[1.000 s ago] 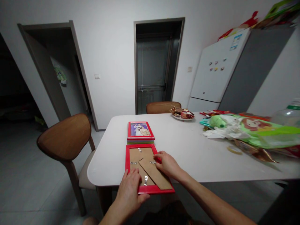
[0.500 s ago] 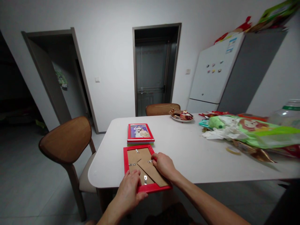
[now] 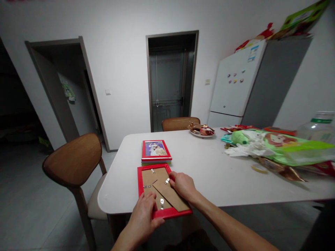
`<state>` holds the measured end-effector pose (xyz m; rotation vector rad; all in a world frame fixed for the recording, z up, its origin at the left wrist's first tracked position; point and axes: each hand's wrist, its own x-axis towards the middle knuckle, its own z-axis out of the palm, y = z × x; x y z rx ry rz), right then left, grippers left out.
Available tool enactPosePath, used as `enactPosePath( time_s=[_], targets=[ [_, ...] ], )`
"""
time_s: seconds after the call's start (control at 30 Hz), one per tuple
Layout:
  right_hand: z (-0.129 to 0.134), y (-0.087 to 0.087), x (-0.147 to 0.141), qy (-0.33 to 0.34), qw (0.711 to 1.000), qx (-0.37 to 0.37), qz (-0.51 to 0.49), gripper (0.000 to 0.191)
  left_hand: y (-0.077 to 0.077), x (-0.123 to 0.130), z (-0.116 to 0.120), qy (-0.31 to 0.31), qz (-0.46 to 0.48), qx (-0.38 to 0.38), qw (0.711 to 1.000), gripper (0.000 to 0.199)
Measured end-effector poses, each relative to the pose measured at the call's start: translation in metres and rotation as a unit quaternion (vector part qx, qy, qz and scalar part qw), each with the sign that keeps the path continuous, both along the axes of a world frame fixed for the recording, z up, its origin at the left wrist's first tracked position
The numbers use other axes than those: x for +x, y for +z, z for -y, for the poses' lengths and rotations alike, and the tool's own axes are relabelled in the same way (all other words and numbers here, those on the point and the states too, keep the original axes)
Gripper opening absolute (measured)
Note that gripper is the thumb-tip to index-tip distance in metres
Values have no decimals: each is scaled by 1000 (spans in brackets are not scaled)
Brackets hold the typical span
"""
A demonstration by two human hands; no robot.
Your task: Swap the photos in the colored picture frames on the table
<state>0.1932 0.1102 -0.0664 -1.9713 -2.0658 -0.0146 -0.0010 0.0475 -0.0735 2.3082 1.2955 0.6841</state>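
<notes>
A red picture frame lies face down at the table's near edge, its brown backing board and angled stand flap facing up. Small metal clips sit along the backing's edges. My left hand holds the lower left corner, fingers over the backing and thumb on the bottom edge. With fingers curled, my right hand grips the right side beside a metal clip; its fingertips are partly hidden. Just beyond lies a stack of picture frames, topped by a red-framed photo.
The white table has a plate of food at its far side. A green plastic bag, crumpled tissues, a tape roll and a clear jar are on the right. Chairs stand left and behind.
The clip by my right hand now shows more and sits at a steeper slant. My left hand keeps its hold. The whole view has shifted slightly.
</notes>
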Motion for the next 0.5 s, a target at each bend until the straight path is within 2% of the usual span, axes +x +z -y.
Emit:
enactPosePath(
  time_s=[0.1, 0.17, 0.23, 0.33, 0.37, 0.43, 0.5],
  targets=[
    [2, 1, 0, -5, 1000, 5, -7, 26, 2, -3, 0, -3, 3, 0, 1000, 46],
    [7, 4, -1, 26, 999, 38, -27, 28, 3, -5, -1, -8, 7, -6, 1000, 38],
    [16, 8, -3, 111, 990, 56, -66, 29, 4, -7, -1, -15, 12, -13, 1000, 29],
    [30, 12, -9, 289, 951, 5, -113, 24, 2, -8, -2, -14, 22, -17, 1000, 23],
    [33, 12, -12, 326, 938, -12, -116, 21, 1, -8, -3, -12, 26, -16, 999, 23],
    [36, 10, -18, 352, 930, -18, -109, 16, -2, -8, -3, -13, 33, -16, 999, 24],
    [34, 6, -23, 343, 934, -7, -98, 13, -4, -7, -4, -17, 33, -17, 999, 26]
  ],
)
